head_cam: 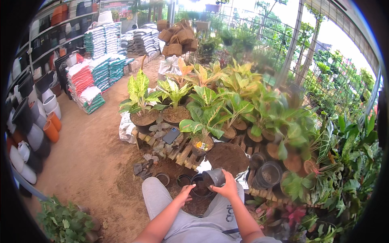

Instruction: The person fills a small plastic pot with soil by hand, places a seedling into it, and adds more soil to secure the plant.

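My right hand (228, 186) grips a black plastic nursery pot (214, 177) by its side, tilted with its mouth toward the left. Under it stands another black pot (201, 189) between my knees, with dark soil inside. My left hand (184, 195) is at that lower pot's left rim, fingers apart and holding nothing; whether it touches the rim I cannot tell. Just ahead, a mound of dark soil (228, 159) lies on a white plastic sack (204, 166). Two small black pots, one of them (162, 179) by my left knee, sit on the ground.
A slatted wooden pallet (182, 156) carries several potted aglaonemas (206, 112) and a phone (171, 135). Stacked empty black pots (269, 174) stand to the right, beside dense foliage (343, 158). Crumpled black plastic (142, 168) lies left. Planters (52, 127) and stacked bags (82, 79) line the far left.
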`<action>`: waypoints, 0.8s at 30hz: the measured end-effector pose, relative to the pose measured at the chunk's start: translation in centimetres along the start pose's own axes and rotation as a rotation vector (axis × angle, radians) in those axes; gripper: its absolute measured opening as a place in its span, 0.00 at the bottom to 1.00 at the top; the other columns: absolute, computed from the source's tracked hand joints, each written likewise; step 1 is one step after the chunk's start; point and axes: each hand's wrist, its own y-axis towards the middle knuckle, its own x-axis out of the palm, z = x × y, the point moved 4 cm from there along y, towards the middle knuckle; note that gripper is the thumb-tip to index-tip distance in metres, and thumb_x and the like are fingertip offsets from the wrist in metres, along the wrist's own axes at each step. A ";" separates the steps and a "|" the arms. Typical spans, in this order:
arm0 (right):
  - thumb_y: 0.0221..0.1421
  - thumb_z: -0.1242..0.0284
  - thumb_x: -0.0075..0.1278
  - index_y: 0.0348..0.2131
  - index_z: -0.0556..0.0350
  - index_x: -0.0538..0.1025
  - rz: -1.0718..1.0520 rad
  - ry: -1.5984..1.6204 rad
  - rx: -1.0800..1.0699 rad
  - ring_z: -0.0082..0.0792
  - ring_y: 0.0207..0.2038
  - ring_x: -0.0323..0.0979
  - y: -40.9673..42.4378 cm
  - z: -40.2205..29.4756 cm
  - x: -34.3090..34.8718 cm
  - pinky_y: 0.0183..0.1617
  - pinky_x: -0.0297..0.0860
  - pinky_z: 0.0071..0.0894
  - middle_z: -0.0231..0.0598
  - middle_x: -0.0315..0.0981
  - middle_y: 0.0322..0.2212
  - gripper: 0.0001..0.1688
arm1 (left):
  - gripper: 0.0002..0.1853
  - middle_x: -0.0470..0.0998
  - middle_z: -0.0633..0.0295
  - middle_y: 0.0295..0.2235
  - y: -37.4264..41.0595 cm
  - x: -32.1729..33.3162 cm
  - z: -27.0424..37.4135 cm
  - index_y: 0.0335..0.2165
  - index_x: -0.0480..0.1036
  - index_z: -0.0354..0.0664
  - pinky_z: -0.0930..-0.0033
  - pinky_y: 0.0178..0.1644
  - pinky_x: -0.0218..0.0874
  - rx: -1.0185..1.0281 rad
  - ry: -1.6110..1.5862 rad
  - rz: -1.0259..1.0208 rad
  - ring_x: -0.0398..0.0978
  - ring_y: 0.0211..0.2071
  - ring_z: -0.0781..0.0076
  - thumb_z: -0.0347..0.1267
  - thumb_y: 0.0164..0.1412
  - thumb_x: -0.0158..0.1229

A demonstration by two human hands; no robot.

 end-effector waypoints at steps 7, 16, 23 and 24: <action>0.32 0.54 0.72 0.60 0.56 0.64 -0.002 -0.014 0.011 0.53 0.59 0.64 0.0 0.3 0.2 0.63 0.62 0.46 0.53 0.64 0.56 0.59 | 0.50 0.61 0.46 0.60 0.5 0.2 -0.1 0.62 0.53 0.40 0.47 0.61 0.55 -0.014 0.024 0.011 0.61 0.61 0.47 0.62 0.54 0.58; 0.37 0.62 0.73 0.66 0.57 0.54 -0.121 0.319 -0.012 0.46 0.62 0.61 0.9 0.8 -0.8 0.65 0.60 0.49 0.56 0.57 0.61 0.64 | 0.50 0.59 0.47 0.61 0.0 0.3 0.3 0.63 0.52 0.41 0.46 0.63 0.53 -0.037 0.031 0.004 0.59 0.61 0.45 0.61 0.55 0.57; 0.44 0.71 0.69 0.67 0.59 0.47 0.112 0.734 0.273 0.45 0.58 0.65 8.1 11.0 -2.4 0.60 0.64 0.40 0.56 0.58 0.60 0.63 | 0.49 0.60 0.48 0.60 0.1 -0.4 -0.4 0.63 0.53 0.44 0.47 0.61 0.55 -0.039 0.012 0.078 0.60 0.59 0.44 0.62 0.54 0.58; 0.45 0.70 0.68 0.67 0.57 0.47 0.160 0.835 0.375 0.45 0.58 0.64 8.3 12.4 -1.9 0.59 0.65 0.43 0.55 0.56 0.60 0.61 | 0.47 0.65 0.50 0.57 0.3 -0.4 -0.7 0.61 0.56 0.45 0.49 0.59 0.57 -0.037 0.014 0.116 0.64 0.57 0.49 0.62 0.53 0.58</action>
